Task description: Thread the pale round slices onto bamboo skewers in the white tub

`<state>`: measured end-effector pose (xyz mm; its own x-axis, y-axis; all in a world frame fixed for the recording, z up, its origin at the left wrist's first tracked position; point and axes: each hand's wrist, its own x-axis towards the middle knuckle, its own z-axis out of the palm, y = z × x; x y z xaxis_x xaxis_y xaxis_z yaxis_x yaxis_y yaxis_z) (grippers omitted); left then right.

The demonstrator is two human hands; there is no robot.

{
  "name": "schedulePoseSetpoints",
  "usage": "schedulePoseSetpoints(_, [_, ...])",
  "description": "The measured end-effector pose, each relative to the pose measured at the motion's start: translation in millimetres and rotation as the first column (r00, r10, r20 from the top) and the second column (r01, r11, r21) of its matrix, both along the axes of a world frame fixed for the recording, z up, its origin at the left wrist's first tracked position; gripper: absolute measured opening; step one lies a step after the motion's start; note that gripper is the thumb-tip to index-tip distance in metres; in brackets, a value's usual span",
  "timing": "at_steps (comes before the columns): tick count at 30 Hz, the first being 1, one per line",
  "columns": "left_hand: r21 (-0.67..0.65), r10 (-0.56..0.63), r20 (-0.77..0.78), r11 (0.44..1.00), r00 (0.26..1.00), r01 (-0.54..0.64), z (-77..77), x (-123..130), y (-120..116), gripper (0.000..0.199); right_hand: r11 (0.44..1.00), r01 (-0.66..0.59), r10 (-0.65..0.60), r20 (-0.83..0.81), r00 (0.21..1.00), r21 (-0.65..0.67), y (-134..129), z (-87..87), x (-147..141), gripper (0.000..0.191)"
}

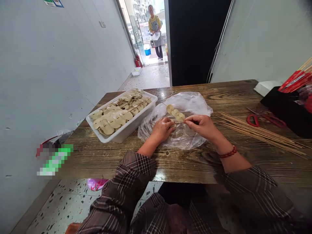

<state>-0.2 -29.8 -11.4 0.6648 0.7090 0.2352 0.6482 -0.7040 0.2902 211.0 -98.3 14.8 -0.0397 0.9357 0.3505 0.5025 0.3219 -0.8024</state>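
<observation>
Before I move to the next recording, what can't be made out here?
All in the head view:
Whatever lies beneath the left grip: covered by it.
Near end of the loaded skewer: hidden by the right grip.
Floor of the tray: under skewered slices.
Black box: cut by right edge.
Green patch: pixelated.
</observation>
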Motion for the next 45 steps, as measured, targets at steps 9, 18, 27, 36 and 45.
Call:
schedulePoseSetpoints(9, [0.042, 0.068, -0.068, 0.997, 0.995, -0.065, -3.7, 7, 0, 0.033, 1.000, -0.007, 0.007, 0.008, 1.000, 0.015, 1, -2.3, 0, 0.025])
schedulePoseSetpoints(18, [-0.070, 0.117, 0.168, 0.992, 0.979, -0.107, -6.0, 6, 4, 0.011, 1.000, 0.002, -0.002, 0.026, 1.000, 0.020, 0, -0.2, -2, 0.024])
schedulePoseSetpoints(27, [-0.630, 0.508, 0.708, 0.768, 0.490, 0.114, 1.5, -8, 11, 0.018, 1.000, -0.010, 0.010, 0.027, 1.000, 0.006, 0, -2.2, 0, 0.026])
schedulePoseSetpoints(36, [-0.683, 0.684, 0.722, 0.679, 0.107, 0.268, 15.7, -24, 17, 0.022, 0.995, -0.075, 0.081, 0.097, 0.992, -0.063, -7, -0.6, 6, 0.023])
schedulePoseSetpoints(45, [-0.667, 0.670, 0.737, 0.703, 0.086, 0.245, 12.0, -22, 20, 0.030, 0.988, -0.135, 0.148, 0.192, 0.970, -0.077, -8, -2.5, 4, 0.022])
